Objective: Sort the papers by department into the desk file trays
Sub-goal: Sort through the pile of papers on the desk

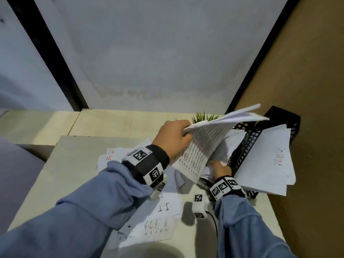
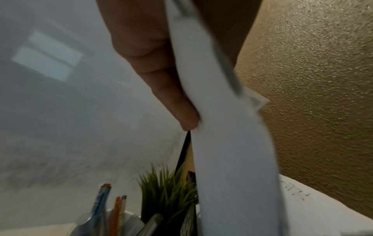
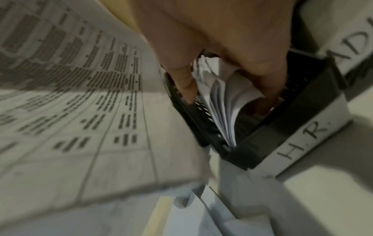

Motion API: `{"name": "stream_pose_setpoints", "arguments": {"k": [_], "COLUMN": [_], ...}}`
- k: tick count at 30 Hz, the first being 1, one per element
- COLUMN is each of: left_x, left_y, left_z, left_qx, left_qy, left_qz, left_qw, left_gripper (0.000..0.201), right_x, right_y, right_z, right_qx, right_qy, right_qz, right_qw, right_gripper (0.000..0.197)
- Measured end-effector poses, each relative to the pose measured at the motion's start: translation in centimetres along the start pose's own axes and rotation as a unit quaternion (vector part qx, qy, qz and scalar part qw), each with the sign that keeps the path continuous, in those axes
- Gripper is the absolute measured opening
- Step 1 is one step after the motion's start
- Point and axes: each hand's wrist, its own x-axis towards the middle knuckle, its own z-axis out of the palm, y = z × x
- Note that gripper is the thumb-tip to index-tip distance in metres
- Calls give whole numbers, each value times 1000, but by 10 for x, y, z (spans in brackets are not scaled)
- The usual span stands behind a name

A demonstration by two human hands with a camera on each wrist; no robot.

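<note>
- Pale worktop (image 1: 74,164) in a corner: frosted panel behind, textured tan wall on your right.
- Black perforated file trays (image 1: 247,146) stand at the right edge, against the tan wall; a small green plant (image 1: 204,116) sits behind them.
- Left hand (image 1: 173,138): grip clamped on a sheaf of printed papers (image 1: 204,142), lifted, long axis slanting up and right over the trays.
- Right hand (image 1: 220,169): fingers (image 3: 183,83) down in the tray slot labelled "H.R." (image 3: 298,143), spreading sheets already filed; not clearly pinching any.
- Key relation: that slot is directly below and right of the sheaf, so the left hand is the nearer carrier.
- Loose sheets marked "I.T" (image 1: 163,207) and "AI" (image 1: 108,158) lie on the worktop, unsorted.
</note>
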Motion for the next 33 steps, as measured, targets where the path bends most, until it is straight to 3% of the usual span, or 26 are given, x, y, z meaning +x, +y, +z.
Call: {"name": "stream_pose_setpoints", "arguments": {"k": [3, 6, 8, 12, 17, 19, 22, 26, 30, 33], "left_x": [13, 25, 34, 51, 73, 79, 80, 66, 56, 50], "left_y": [12, 23, 28, 37, 37, 34, 25, 6, -10, -17], "left_z": [10, 22, 32, 59, 97, 109, 123, 134, 139, 128], "left_qx": [41, 72, 83, 71, 64, 60, 7, -44, -88, -174], "left_qy": [-7, -18, -31, -45, -88, -122, -168, -221, -176, -114], "left_qz": [7, 2, -4, -21, -59, -76, -102, -109, -109, -129], "left_qw": [999, 997, 996, 996, 992, 988, 980, 968, 974, 970], "left_gripper": [11, 14, 17, 19, 18, 18, 26, 46, 44, 38], "right_x": [6, -4, -16, -39, -49, -50, -54, -52, -47, -53], "right_y": [2, -10, -21, -43, -75, -84, -90, -74, -66, -64], "right_z": [-1, -10, -17, -36, -44, -45, -37, -20, -18, -19], "right_qx": [-29, 2, -1, 0, -66, -117, -242, -309, -317, -297], "right_qy": [-18, 27, 13, -30, -17, -4, 31, 10, -17, -7], "right_qz": [-18, -116, -184, -273, -336, -347, -342, -290, -265, -287], "right_qw": [999, 993, 983, 962, 939, 931, 907, 906, 910, 911], "right_gripper": [43, 26, 18, 13, 13, 16, 40, 39, 54, 56]}}
